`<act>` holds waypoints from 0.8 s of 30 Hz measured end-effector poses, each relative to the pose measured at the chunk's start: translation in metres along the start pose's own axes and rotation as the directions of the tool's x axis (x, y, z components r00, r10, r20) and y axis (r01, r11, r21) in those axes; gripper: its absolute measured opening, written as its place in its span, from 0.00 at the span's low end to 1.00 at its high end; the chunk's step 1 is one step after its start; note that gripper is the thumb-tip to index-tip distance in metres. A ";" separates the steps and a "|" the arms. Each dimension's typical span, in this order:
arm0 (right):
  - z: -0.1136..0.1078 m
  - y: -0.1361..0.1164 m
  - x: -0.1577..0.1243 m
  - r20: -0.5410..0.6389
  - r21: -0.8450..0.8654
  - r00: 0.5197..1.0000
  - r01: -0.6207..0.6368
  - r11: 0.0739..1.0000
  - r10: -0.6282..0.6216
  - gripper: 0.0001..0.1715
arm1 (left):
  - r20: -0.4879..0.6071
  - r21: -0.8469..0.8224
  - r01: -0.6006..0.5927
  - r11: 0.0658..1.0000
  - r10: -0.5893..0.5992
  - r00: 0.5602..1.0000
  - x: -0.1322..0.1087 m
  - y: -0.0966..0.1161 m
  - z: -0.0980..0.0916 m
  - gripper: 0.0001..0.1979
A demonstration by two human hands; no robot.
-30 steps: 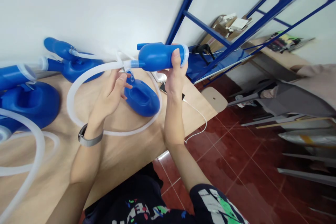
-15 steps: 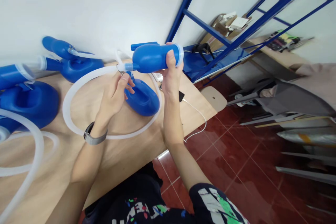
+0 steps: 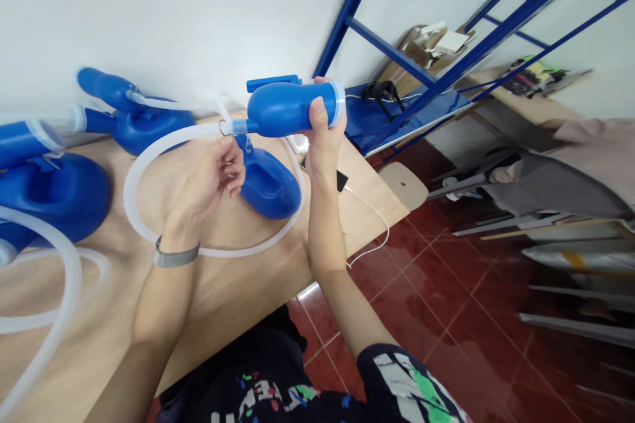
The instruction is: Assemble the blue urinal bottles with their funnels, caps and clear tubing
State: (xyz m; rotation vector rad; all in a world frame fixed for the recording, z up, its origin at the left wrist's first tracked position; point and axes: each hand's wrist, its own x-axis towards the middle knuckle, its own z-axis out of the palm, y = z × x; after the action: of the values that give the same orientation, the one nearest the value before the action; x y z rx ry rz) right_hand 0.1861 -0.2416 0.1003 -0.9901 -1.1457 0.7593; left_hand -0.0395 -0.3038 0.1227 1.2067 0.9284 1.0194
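My right hand point(image 3: 321, 143) is wrapped round a blue plastic bottle point(image 3: 285, 108) with a clear rim, held above the wooden table point(image 3: 238, 291). A translucent white tube point(image 3: 149, 145) joins the bottle's narrow neck and loops down over the table. My left hand point(image 3: 211, 178), with a grey watch on the wrist, sits just below that joint. Its fingers are curled and pinched near a small metal clip; what they grip is too small to name. A blue cup-shaped piece point(image 3: 268, 182) lies on the table under both hands.
More blue bottles and cup pieces point(image 3: 54, 192) with white tubes point(image 3: 59, 304) lie at the left of the table. A phone with a white cable point(image 3: 370, 211) lies at the table's right edge. Blue metal shelving point(image 3: 397, 53) stands behind, above a red tiled floor point(image 3: 446, 317).
The bottle has shifted slightly left and up in my right hand. My left hand has dropped a little from the tube joint and its fingers have curled tighter.
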 end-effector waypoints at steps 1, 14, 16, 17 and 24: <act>0.000 0.000 -0.001 -0.008 -0.008 1.000 0.007 1.000 -0.007 0.63 | 0.013 -0.016 0.006 1.000 -0.006 1.000 -0.001 0.002 0.000 0.27; -0.005 0.001 0.001 -0.005 -0.059 0.995 0.101 0.993 -0.101 0.57 | -0.067 0.124 -0.066 0.990 0.075 0.995 -0.003 -0.011 0.001 0.23; -0.005 0.002 0.002 0.010 -0.054 0.995 0.104 0.993 -0.103 0.58 | -0.109 0.200 -0.085 0.976 0.109 0.988 -0.005 -0.009 0.003 0.23; -0.005 0.003 0.002 0.017 -0.054 0.994 0.109 0.993 -0.108 0.58 | -0.116 0.240 -0.096 0.966 0.127 0.985 -0.006 -0.008 0.004 0.23; -0.006 0.005 0.003 0.022 -0.047 0.991 0.134 0.990 -0.133 0.54 | -0.095 0.292 -0.161 0.943 0.196 0.976 -0.010 -0.002 0.006 0.22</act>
State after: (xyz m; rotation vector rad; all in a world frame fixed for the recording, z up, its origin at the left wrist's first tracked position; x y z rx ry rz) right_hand 0.1929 -0.2384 0.0957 -0.9374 -1.2392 0.6377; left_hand -0.0365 -0.3152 0.1221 1.5024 1.1038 1.1421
